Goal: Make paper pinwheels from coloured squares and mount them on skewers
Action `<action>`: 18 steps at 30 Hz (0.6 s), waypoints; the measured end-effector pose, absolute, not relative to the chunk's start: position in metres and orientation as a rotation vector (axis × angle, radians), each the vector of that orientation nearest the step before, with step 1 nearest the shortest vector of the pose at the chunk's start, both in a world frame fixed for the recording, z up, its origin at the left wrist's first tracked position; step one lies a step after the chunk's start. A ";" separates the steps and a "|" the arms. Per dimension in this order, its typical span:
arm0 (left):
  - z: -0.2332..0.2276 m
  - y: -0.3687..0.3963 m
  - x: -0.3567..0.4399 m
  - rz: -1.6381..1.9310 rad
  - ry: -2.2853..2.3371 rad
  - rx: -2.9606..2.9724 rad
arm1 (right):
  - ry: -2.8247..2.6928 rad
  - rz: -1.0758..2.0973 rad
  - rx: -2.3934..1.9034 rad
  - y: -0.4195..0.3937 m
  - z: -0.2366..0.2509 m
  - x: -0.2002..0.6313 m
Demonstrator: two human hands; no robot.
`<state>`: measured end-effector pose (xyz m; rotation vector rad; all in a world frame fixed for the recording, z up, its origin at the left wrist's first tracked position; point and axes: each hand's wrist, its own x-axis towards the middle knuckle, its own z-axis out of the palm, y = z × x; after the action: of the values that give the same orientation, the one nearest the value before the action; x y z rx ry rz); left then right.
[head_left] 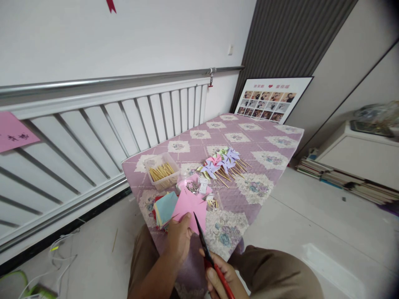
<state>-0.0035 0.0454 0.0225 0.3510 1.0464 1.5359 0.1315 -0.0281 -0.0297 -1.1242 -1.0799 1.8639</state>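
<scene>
My left hand (180, 236) pinches the near edge of a square pink paper (190, 207), which has slits cut in from its corners. In my right hand (222, 274) is a pair of scissors (203, 241) with red handles and dark blades, their tips over the paper near its middle. Left of the paper lies a stack of coloured paper squares (166, 209), light blue on top. Behind it stand a clear plastic box (162, 172) of wooden sticks and a pink tray (191, 182) with small metal pieces. Several finished paper pinwheels (221, 164) on sticks lie farther back.
A small cup (213, 202) of short wooden pieces stands right of the paper. The patterned cloth (258, 185) covers the table. A white radiator (124, 120) runs along the wall at left, and a photo board (271, 99) leans at the far end.
</scene>
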 end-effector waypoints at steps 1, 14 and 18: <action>0.023 0.045 -0.003 1.542 1.048 0.348 | -1.084 1.857 -1.131 -0.028 -0.031 0.132; 0.028 0.043 -0.003 1.526 1.051 0.357 | -1.148 1.791 -1.119 -0.029 -0.021 0.132; 0.024 0.048 -0.015 1.513 1.103 0.452 | -1.318 1.788 -1.055 -0.027 -0.007 0.141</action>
<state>-0.0146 0.0477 0.0239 0.4515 1.1031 1.5128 0.1406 -0.0266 -0.0070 -1.0546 -1.3181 1.7882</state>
